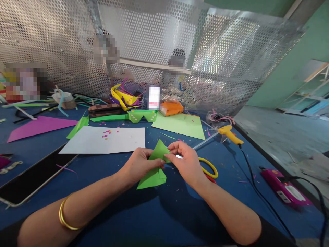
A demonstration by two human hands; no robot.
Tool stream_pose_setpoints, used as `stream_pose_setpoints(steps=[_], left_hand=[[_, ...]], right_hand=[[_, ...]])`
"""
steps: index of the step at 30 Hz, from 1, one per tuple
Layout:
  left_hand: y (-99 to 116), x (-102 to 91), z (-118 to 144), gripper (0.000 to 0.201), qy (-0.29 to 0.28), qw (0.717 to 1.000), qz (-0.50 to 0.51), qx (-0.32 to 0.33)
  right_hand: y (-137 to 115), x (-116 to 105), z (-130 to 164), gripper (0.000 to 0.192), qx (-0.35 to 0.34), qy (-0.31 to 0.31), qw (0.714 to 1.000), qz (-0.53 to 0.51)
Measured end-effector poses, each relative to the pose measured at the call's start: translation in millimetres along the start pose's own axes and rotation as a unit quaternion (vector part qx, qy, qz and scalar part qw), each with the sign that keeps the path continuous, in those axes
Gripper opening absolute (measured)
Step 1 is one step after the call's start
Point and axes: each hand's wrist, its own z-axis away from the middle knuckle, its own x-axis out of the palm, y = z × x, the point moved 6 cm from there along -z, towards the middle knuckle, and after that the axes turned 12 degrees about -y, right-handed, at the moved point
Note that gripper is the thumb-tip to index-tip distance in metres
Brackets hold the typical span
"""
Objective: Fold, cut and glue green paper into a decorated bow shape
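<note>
Both forearms reached in from the bottom edge and met over the middle of the blue surface (180,212), wrists lowered and palms turned toward each other. The left hand (140,164), with a gold bangle (64,218) on its forearm, had its fingers pinched on the left side of a folded green paper (153,175), thumb on top. The right hand (186,163) curled over the paper's upper right edge, its fingers (173,148) bent and gripping the fold there. The green paper lay between the two hands, its pointed tip sticking up behind the knuckles and its lower corner resting on the surface. Just right of the right hand lay yellow-handled scissors (212,168), partly hidden by the wrist. Beyond the hands lay a white sheet (102,140) dotted with tiny pink and yellow bits, and a light green sheet (180,125) further back. A yellow glue gun (228,133) rested to the right, its black cord trailing toward the near edge. A purple sheet (38,125) lay far left
</note>
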Motion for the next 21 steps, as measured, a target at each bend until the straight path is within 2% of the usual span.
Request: stream_pose_setpoints(steps=[8, 15, 19, 21], left_hand=[[-3.2, -1.0, -1.0, 0.019, -0.011, 0.999, 0.031, -0.006], [-2.3, -0.2, 0.1, 0.017, 0.002, 1.000, 0.007, -0.014], [-4.8, -2.9, -1.6, 0.019, -0.007, 0.997, 0.075, -0.011], [-6.3, -4.2, -2.8, 0.018, -0.009, 0.994, 0.106, -0.008]], right_hand=[[1.5, 2.7, -1.1, 0.026, -0.001, -0.026, 0.998, -0.062], [2.3, 0.7, -1.0, 0.018, 0.002, -0.002, 1.000, 0.028], [1.6, -1.0, -3.4, 0.032, -0.005, -0.027, 0.996, -0.080], [1.5, -6.2, -5.1, 0.035, -0.022, -0.003, 0.990, -0.139]])
